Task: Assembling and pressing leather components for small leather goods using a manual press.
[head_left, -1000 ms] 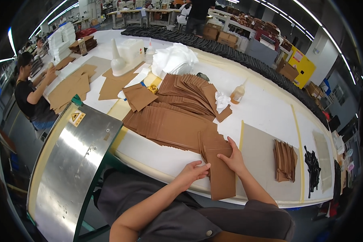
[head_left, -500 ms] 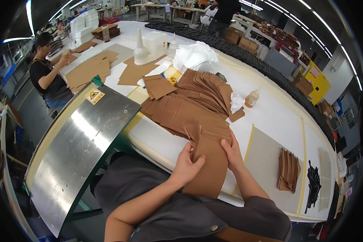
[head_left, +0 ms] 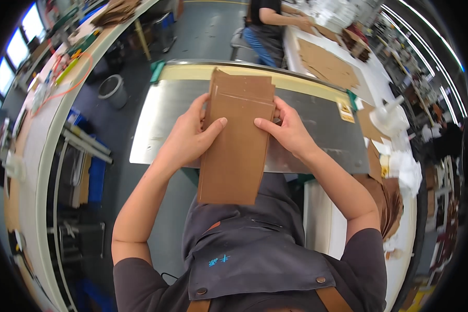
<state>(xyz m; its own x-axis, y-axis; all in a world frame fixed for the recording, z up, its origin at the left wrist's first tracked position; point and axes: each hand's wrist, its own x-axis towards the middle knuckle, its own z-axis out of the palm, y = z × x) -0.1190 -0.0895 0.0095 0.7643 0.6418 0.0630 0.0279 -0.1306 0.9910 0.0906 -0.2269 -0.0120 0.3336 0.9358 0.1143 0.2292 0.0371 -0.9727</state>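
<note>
Metal tabletop [head_left: 327,122] across mid-frame; brown panel stack [head_left: 234,156] in front of it, held at both long sides.

The stack reaches from upper centre to just below centre of the frame; whether it touches the tabletop cannot be told. Its upper ends are staggered, so good handling likely calls for equal inward pressure, flat faces and corners kept unbent. Your forearms [head_left: 145,203] run from lower left and lower right, converging on the stack. Your left grip [head_left: 187,135] is closed on its left edge, your right grip [head_left: 292,132] on its right edge, at about matching height. Both thumbs [head_left: 218,124] lie on the front face, tips apart, pointing inward; the fingers behind are mostly hidden.
</note>
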